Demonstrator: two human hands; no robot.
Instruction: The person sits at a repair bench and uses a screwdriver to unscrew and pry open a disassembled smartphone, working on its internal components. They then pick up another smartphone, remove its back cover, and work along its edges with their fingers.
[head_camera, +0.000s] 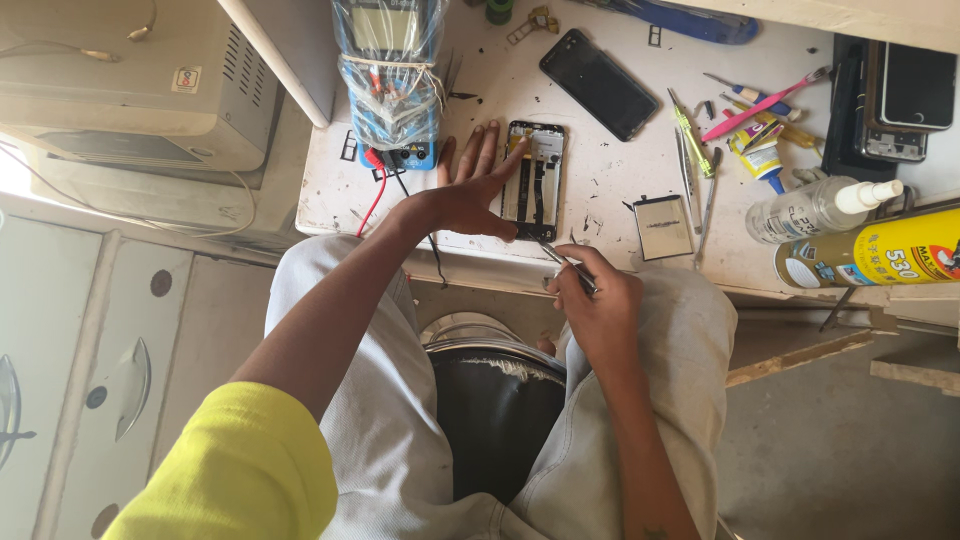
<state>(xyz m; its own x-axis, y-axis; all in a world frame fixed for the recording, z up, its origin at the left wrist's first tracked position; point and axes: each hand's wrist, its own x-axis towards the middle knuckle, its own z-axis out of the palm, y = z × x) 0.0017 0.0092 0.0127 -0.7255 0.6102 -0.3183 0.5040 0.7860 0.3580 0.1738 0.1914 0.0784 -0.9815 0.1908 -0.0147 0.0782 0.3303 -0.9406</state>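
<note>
I see a white desk (620, 170) with dark specks. The open phone (535, 180) near its front edge is black with gold inside. A blue meter (390, 75) sits at the back. The can (865, 260) on the right edge is yellow. My sleeve (235, 470) is yellow too.

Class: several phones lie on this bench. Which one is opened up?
The opened phone under the left hand, its insides showing; the black phone beyond lies closed.

opened phone (534, 180) on table (620, 170), battery (663, 227) right
</note>
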